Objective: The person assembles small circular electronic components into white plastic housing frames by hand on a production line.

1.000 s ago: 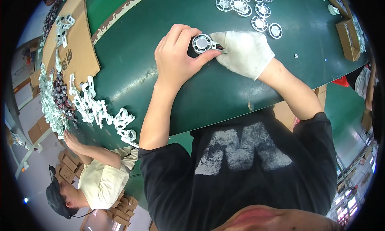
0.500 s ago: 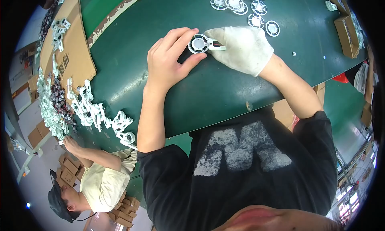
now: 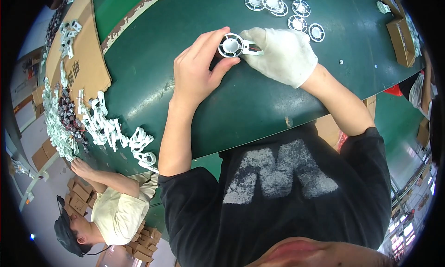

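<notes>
A small white plastic fan housing [image 3: 242,47], with a round spoked head and a short slotted handle, is held above the green table. My bare left hand [image 3: 198,65] grips the round head at its left side, fingers along the far edge and thumb at the near edge. On the other side, my right hand [image 3: 283,56] wears a white glove and is closed at the handle end; its fingertips are partly hidden behind the part. Dark wires show inside the handle's slot. Beyond the gloved hand lie several round white spoked fan covers [image 3: 316,32], some overlapping.
Several white handle-shaped housings [image 3: 107,131] are heaped on the table's left side, beside dark small parts [image 3: 67,104] and a cardboard sheet [image 3: 95,58]. A co-worker's hand [image 3: 83,168] touches the heap's near end. An open cardboard box [image 3: 401,41] stands at the right edge.
Both hands have shifted slightly away from my body with the fan housing. The round head has tilted a little between my fingers. My grip on it looks the same.
</notes>
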Motion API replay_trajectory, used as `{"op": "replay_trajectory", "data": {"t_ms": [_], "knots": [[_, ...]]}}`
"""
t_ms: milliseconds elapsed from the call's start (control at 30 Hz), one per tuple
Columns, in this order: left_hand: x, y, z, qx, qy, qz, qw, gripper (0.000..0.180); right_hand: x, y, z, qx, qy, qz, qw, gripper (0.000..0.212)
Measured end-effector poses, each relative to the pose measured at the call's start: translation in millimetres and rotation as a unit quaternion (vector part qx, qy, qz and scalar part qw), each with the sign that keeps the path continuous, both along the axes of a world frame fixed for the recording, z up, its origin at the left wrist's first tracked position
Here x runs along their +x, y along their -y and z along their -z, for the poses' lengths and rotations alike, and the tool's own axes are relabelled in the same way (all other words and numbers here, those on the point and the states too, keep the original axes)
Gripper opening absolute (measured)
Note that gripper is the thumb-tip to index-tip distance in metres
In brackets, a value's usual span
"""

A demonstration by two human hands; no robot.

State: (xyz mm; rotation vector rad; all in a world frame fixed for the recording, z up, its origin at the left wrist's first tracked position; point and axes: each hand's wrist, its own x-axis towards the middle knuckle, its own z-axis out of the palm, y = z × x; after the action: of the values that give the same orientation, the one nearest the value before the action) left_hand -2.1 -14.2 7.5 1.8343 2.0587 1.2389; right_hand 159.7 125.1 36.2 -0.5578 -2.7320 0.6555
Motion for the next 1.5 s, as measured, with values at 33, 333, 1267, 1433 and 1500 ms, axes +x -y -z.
{"op": "replay_trajectory", "data": {"t_ms": [33, 333, 1267, 1433, 1500], "knots": [[-0.3, -2.1, 2.8, 0.050, -0.019, -0.011, 0.999, 0.054, -0.4, 0.4, -0.4, 0.005, -0.009, 0.005, 1.000, 0.026], [-4.8, -4.1, 4.0, 0.076, -0.026, 0.008, 0.997, 0.051, -0.6, 1.7, -1.1, -0.005, 0.006, 0.009, 1.000, 0.022], [5.6, -3.0, -6.3, 0.130, -0.015, 0.001, 0.991, 0.058, 3.9, 3.5, -6.0, -0.036, -0.079, 0.013, 0.996, 0.029], [-0.7, -3.6, -0.1, 0.150, -0.110, -0.006, 0.982, 0.054, 3.5, -2.0, -18.0, -0.221, 0.094, -0.015, 0.971, 0.030], [-1.7, -1.9, -1.5, 0.126, -0.105, 0.002, 0.987, 0.052, 3.8, -6.5, -18.2, -0.276, 0.105, -0.034, 0.955, 0.029]]}}
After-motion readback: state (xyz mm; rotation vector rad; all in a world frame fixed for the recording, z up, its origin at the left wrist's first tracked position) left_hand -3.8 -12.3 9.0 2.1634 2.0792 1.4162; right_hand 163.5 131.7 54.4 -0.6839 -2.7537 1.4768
